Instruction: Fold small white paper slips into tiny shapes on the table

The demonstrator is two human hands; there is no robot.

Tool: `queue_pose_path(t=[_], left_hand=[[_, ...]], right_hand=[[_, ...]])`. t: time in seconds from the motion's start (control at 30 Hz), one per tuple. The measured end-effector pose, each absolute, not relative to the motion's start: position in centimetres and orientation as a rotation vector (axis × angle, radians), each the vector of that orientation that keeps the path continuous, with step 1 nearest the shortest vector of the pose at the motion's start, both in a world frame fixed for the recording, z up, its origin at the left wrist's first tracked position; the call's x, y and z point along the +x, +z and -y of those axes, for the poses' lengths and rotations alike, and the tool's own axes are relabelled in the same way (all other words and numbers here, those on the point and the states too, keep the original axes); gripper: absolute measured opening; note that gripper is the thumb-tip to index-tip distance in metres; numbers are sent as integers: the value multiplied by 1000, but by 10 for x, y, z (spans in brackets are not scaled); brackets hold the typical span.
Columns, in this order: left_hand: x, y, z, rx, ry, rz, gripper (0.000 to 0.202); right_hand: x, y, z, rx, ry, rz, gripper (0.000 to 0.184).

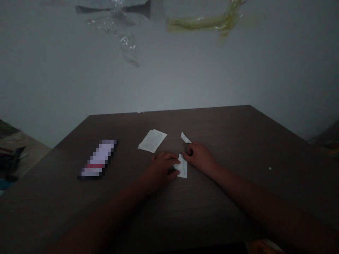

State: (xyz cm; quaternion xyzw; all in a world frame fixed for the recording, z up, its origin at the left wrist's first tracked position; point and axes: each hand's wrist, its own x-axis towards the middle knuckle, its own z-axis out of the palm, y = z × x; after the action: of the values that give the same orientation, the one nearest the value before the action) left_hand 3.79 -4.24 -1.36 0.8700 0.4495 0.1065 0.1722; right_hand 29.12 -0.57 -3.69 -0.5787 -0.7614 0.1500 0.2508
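Observation:
A small piece of printed white paper [182,171] lies on the table between my two hands. My left hand [162,170] rests at its left side, fingertips and thumb touching the paper, with a gap between them. At the paper's upper right corner, my right hand [200,156] has its thumb and index finger curled together on the edge. Just beyond the right knuckles is a narrow strip of printed paper [185,137]; whether the hand touches it I cannot tell. Several printed sheets [153,140] lie in a loose stack past my left hand.
A phone [99,158] with a lit, blurred screen lies left on the dark wooden table [227,127]. A tiny white scrap [270,168] is at the right. The table backs onto a pale wall [169,77] with tape [203,24] on it. Items lie on the floor at left.

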Motion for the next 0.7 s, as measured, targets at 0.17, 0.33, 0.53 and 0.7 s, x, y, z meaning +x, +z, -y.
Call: queue_pose_path(t=[0.17, 0.33, 0.53, 0.7], left_hand=[[35, -13, 43, 2491, 351, -1242, 39], [33, -16, 40, 2538, 374, -1223, 39], [32, -19, 36, 2496, 349, -1284, 53], [29, -19, 36, 2476, 402, -1266, 62]], right_hand=[[293, -35, 5, -1580, 418, 2064, 26], [304, -33, 10, -1391, 500, 2181, 11], [305, -38, 13, -1309, 519, 2218, 5], [302, -40, 11, -1311, 597, 2109, 10]])
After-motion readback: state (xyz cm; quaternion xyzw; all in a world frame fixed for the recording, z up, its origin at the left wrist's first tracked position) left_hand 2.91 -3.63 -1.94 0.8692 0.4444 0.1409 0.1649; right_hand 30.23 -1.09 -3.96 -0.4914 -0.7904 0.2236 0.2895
